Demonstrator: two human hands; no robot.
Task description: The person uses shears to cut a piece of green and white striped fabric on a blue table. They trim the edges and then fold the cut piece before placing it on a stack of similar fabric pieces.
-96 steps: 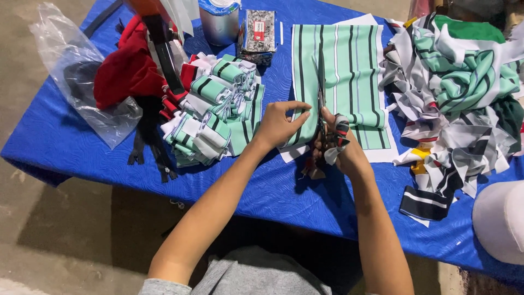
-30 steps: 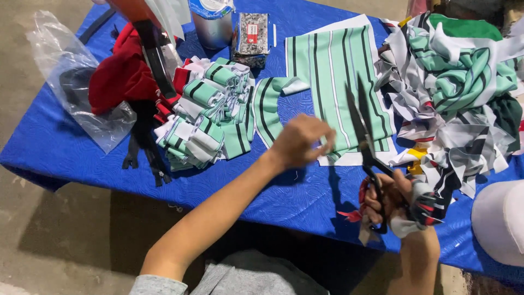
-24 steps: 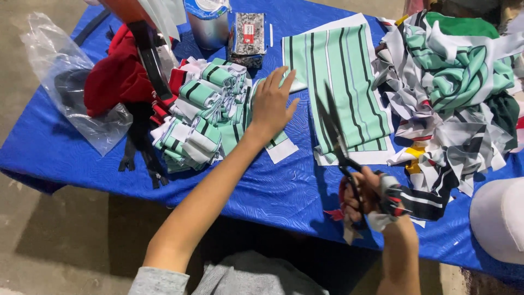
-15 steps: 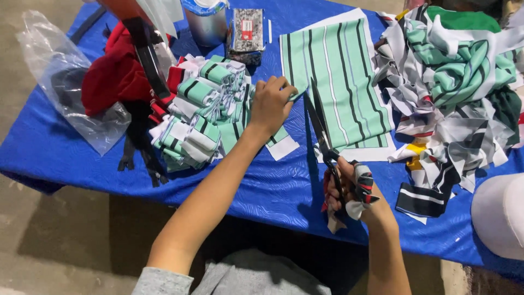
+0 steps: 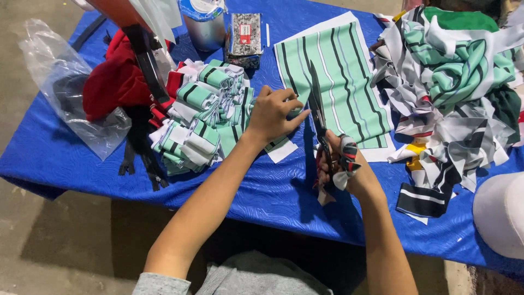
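Fingers of the left hand (image 5: 271, 113) bend down onto the near left corner of a green striped sheet (image 5: 341, 82), pinning its edge to the table (image 5: 82, 164); they press more than they grip. The right hand (image 5: 341, 166) is closed through the cloth-wrapped handles of long scissors (image 5: 319, 117), blades pointing away from the person and lying along the sheet's left edge, just beside the left fingertips. Whether the blades are parted cannot be told.

The sheet lies flat near the table's far edge, about midway along it, with white backing showing at its borders. It looks thin, light and limp, likely to slide or buckle on the blue cover unless held flat close to the cut line, which is the place to take hold of it.

Left of the hands sits a heap of rolled strips (image 5: 199, 117) in the same green stripe, then red cloth (image 5: 114, 87) and a clear bag (image 5: 71, 90) toward the left edge. A metal cup (image 5: 204, 27) and a small packet (image 5: 244, 35) stand at the far edge. A tangle of scraps (image 5: 458, 87) fills the far right corner.
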